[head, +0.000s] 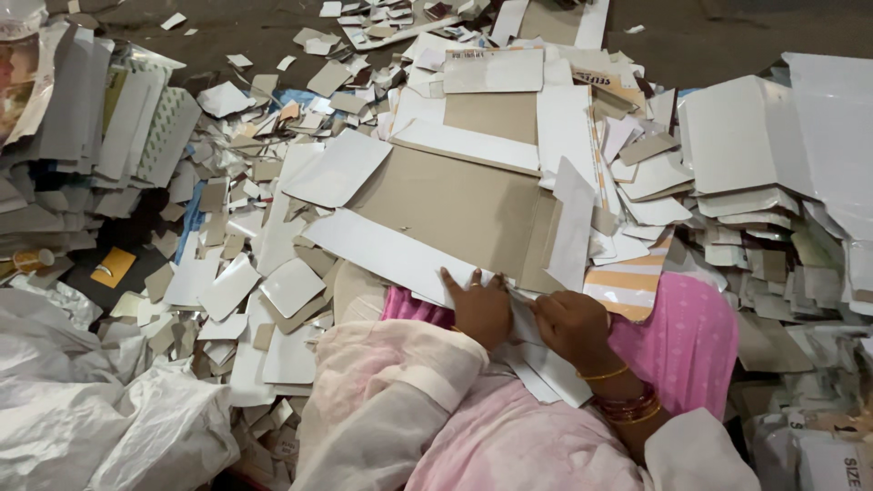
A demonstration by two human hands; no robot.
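A large flat cardboard sheet, brown in the middle with white folded flaps, lies across my lap and the pile ahead. My left hand rests flat on its near white edge, fingers spread. My right hand, with gold and red bangles at the wrist, pinches a white strip at the sheet's near edge. Pink cloth covers my knees below the sheet.
Heaps of white and brown cardboard offcuts cover the floor on the left. Stacked white sheets rise at the right. Grey board stacks stand at far left. A white plastic sack lies at lower left.
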